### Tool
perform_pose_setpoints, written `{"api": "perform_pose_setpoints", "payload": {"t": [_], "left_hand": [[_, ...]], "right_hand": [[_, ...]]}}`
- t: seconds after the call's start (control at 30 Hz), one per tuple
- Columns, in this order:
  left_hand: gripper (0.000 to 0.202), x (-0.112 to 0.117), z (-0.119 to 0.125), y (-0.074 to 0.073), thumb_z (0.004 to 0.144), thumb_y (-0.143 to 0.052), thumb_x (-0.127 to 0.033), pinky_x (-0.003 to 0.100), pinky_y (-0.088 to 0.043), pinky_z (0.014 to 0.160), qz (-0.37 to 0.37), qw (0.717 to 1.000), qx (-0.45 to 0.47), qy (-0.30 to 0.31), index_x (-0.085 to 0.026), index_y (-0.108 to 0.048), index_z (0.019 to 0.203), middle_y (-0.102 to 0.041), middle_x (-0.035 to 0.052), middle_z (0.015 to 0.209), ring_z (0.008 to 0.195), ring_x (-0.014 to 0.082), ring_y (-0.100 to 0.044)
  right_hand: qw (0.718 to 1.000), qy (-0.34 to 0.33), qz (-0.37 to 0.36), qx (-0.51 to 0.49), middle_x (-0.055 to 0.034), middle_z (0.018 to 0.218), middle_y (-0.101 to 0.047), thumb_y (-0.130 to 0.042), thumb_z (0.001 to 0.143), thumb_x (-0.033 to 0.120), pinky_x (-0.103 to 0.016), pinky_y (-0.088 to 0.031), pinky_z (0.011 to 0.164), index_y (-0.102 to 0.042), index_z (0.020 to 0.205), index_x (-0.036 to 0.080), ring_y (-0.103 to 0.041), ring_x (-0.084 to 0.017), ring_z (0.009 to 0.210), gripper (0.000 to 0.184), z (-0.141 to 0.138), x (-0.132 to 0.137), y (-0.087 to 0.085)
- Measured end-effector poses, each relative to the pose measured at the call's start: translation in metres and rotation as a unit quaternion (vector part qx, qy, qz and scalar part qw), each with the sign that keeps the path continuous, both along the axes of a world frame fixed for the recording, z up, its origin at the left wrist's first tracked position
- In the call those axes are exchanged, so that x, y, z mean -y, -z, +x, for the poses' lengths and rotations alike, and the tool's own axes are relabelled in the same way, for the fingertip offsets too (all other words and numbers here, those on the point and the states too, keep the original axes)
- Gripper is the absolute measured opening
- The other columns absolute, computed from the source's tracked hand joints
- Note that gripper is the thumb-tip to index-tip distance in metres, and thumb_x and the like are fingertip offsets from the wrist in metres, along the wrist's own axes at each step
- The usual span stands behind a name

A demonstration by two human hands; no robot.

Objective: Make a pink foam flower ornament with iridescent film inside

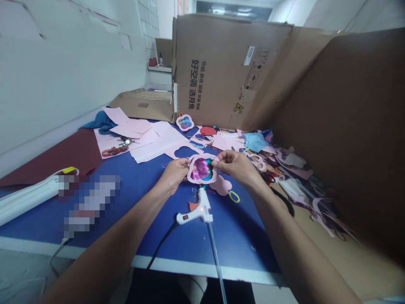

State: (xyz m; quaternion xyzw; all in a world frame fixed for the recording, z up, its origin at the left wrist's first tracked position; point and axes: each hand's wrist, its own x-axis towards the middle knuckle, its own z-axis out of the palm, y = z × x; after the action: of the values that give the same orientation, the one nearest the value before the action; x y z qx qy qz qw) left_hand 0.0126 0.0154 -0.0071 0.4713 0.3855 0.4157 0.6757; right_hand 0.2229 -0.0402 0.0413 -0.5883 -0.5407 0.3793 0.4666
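Note:
Both hands hold up a pink foam flower-shaped frame (193, 162) above the blue table, its opening filled with shiny pink, blue and green film (202, 169). My left hand (173, 175) grips the frame's left side. My right hand (236, 164) pinches its upper right edge. Below them, a white hot glue gun (199, 211) lies on its side with a black cord, and a long clear glue stick (217, 257) runs from it towards the table's front edge. A pink cut-out (221, 185) and a yellow-green ring (234, 196) lie just beyond the gun.
Pink sheets (158, 141), a finished-looking flower frame (185, 122), scissors (268, 177) and many paper scraps cover the blue table (234, 240). Tall cardboard sheets (221, 67) stand behind and right. A white wall (63, 71) runs along the left.

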Motion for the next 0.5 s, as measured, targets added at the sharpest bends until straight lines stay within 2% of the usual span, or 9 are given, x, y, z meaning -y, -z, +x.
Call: {"api": "perform_pose_setpoints", "payload": {"t": [0.2, 0.33, 0.4, 0.5], "left_hand": [[0.02, 0.002, -0.001, -0.002, 0.064, -0.088, -0.017, 0.025, -0.055, 0.061, -0.001, 1.0, -0.007, 0.001, -0.015, -0.077, 0.081, -0.076, 0.0038, 0.074, 0.061, 0.0134, -0.066], [0.019, 0.001, -0.003, 0.0, 0.066, -0.088, -0.017, 0.027, -0.058, 0.062, -0.013, 1.0, -0.024, -0.005, -0.015, -0.076, 0.08, -0.074, 0.0032, 0.072, 0.06, 0.014, -0.066], [0.016, 0.0, -0.005, 0.001, 0.069, -0.086, -0.016, 0.028, -0.059, 0.063, -0.022, 0.999, -0.035, -0.01, -0.015, -0.075, 0.079, -0.075, 0.0043, 0.074, 0.062, 0.015, -0.068], [0.013, -0.001, -0.006, 0.002, 0.072, -0.085, -0.016, 0.029, -0.061, 0.064, -0.048, 0.998, -0.041, -0.008, -0.014, -0.074, 0.08, -0.075, 0.0059, 0.075, 0.064, 0.0163, -0.07]], "right_hand": [[1.0, 0.01, 0.0, -0.008, -0.0017, 0.066, -0.069, -0.096, 0.062, 0.055, -0.025, -0.042, 0.052, -0.07, 0.077, 0.019, -0.057, -0.014, 0.058, 0.047, 0.003, -0.002, 0.004], [1.0, 0.01, 0.023, -0.016, 0.0005, 0.062, -0.066, -0.092, 0.069, 0.055, -0.025, -0.039, 0.048, -0.072, 0.079, 0.019, -0.054, -0.013, 0.052, 0.042, 0.008, 0.002, 0.0], [0.996, 0.035, 0.075, -0.028, 0.0008, 0.062, -0.066, -0.088, 0.076, 0.052, -0.026, -0.042, 0.048, -0.073, 0.083, 0.02, -0.057, -0.014, 0.052, 0.036, 0.009, 0.008, -0.004], [0.967, 0.118, 0.224, 0.007, -0.0027, 0.076, -0.074, -0.081, 0.088, 0.043, -0.031, -0.056, 0.062, -0.076, 0.091, 0.022, -0.068, -0.018, 0.067, 0.022, 0.004, 0.018, -0.008]]}}
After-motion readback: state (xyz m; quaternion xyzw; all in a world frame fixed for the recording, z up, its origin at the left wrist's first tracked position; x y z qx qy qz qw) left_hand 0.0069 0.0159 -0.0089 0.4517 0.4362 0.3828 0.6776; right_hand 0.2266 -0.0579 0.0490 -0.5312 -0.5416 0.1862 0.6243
